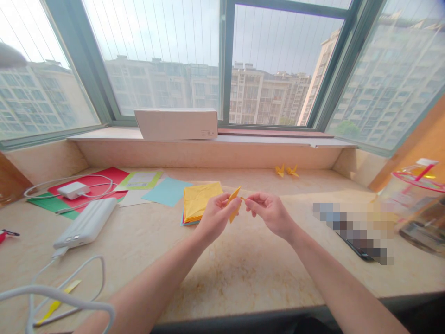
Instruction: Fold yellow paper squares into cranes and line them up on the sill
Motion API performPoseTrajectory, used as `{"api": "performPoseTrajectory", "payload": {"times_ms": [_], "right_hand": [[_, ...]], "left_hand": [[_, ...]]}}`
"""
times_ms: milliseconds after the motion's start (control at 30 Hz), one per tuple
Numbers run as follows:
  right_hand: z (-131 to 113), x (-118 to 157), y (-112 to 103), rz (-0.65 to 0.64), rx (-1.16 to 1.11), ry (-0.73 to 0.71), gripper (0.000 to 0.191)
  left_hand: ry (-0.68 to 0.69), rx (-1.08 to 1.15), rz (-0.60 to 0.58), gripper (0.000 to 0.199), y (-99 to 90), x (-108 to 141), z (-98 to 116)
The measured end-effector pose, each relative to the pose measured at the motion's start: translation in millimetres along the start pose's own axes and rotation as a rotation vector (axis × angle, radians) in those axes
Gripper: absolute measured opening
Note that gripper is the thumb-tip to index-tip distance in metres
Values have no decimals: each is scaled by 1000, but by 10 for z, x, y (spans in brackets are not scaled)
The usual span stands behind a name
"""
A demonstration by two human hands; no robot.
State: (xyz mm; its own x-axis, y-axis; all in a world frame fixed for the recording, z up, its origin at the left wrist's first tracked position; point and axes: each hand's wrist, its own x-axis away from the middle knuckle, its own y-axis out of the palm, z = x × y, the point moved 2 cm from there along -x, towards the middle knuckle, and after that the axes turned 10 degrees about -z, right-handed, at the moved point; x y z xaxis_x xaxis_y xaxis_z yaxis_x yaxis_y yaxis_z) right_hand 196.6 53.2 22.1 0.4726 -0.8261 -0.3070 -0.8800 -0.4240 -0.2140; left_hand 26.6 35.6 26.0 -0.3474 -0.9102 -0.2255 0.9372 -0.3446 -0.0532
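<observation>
Holding a folded yellow paper piece in the left hand, pressing thumb narrowly against fingers around its side. Pinching the piece's slim tip with the right hand, setting thumb and index finger close together. Suspending the piece between the 2 hands, above the stone countertop and just right of a yellow paper stack. Seeing blue and red edges showing beneath that stack, near the left wrist. Seeing 2 yellow paper cranes sitting side by side farther back, near the raised wall. Noticing a light blue sheet lying left of the stack, beside a yellow-green bordered sheet. Finding a white charger resting on a red sheet, partly covering a green sheet. Seeing a white power bank lying in front. Finding a dark flat object, mostly pixelated, lying right of the right hand. Seeing a white box standing on the window ledge.
</observation>
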Motion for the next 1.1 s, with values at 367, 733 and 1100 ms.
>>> {"api": "performPoseTrajectory", "payload": {"times_ms": [367,733,1100], "right_hand": [[-56,28,-19,42,39,2,33],[-33,38,-1,6,102,-1,24],[-40,47,66,52,172,-32,28]], "left_hand": [[0,11,9,31,14,12,25],[2,-24,-5,32,30,29,37],[83,-363,7,29,21,33,52]]}}
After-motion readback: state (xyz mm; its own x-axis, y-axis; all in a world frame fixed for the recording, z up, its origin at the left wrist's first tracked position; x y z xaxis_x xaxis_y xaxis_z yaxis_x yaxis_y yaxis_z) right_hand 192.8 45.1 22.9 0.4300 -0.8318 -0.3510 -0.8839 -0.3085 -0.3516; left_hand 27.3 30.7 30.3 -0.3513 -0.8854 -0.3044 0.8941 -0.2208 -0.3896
